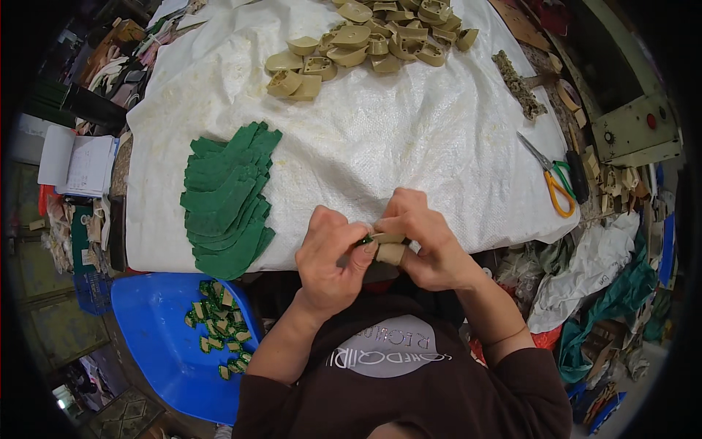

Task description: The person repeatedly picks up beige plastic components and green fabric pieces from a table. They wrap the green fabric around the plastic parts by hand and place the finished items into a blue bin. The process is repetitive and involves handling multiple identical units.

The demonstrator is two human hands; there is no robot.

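At the near edge of the white sheet (365,150), the left hand (330,257) and right hand (425,238) are clamped on a small beige piece (391,254) edged with green, though exactly where each pinches is hard to see. Green cutouts (227,205) lie stacked to the left, beige blocks (349,45) are heaped beyond, and a blue basin (157,329) holds green-and-beige bits (217,323).

Ahead of my left hand (333,256) and right hand (424,238), I have passage over the white sheet (395,146). Obstacles: green pieces (228,201) left, beige blocks (365,44) far side, scissors (559,196) right, blue basin (157,329) beside my left forearm.
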